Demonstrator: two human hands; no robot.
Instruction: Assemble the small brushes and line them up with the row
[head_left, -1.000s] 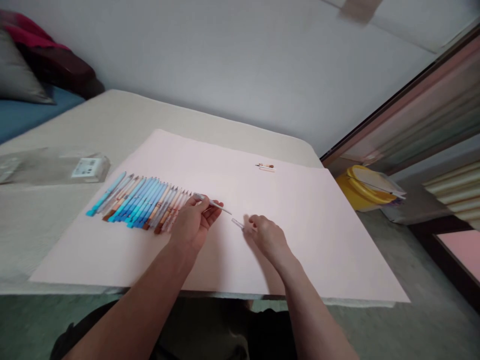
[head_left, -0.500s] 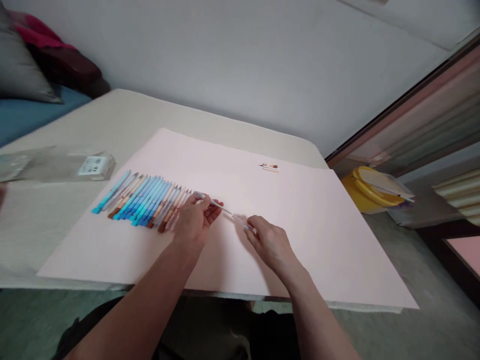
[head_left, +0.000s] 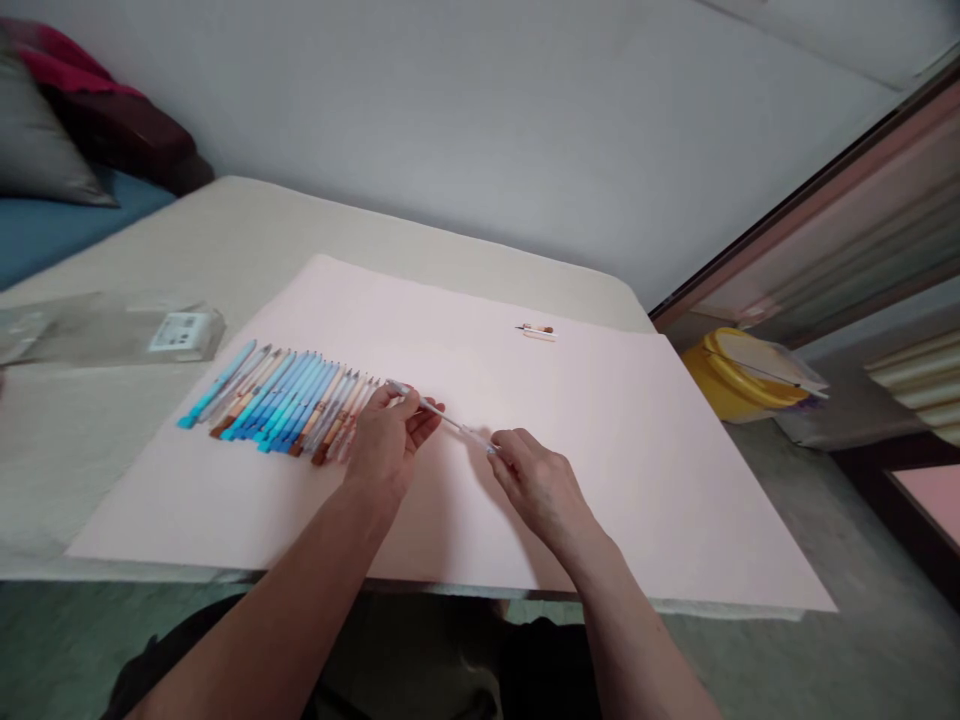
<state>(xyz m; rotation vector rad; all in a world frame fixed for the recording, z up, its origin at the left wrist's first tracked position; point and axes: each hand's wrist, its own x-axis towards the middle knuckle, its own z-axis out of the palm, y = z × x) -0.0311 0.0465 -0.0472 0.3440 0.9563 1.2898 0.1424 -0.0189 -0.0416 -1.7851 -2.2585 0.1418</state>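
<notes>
My left hand (head_left: 390, 445) pinches a thin pale pen (head_left: 431, 408) near its back end, just right of a row of pens. My right hand (head_left: 536, 485) grips a small clear cap (head_left: 480, 440) whose mouth meets the pen's tip. Both hands hover over a large pale pink sheet (head_left: 637, 480). The row of several pens (head_left: 281, 405), blue, light blue and brown-tipped, lies side by side on the sheet, left of my left hand.
A clear plastic package with a white label (head_left: 176, 332) lies at the left on the beige table (head_left: 247, 230). A small brown-tipped piece (head_left: 536, 330) lies far on the sheet. A yellow tub (head_left: 739, 385) stands on the floor at right. Cushions (head_left: 67, 130) sit far left.
My right hand has moved left with the clear cap, from a gap beside the pen to the pen's tip. My left hand has kept the pen nearly still.
</notes>
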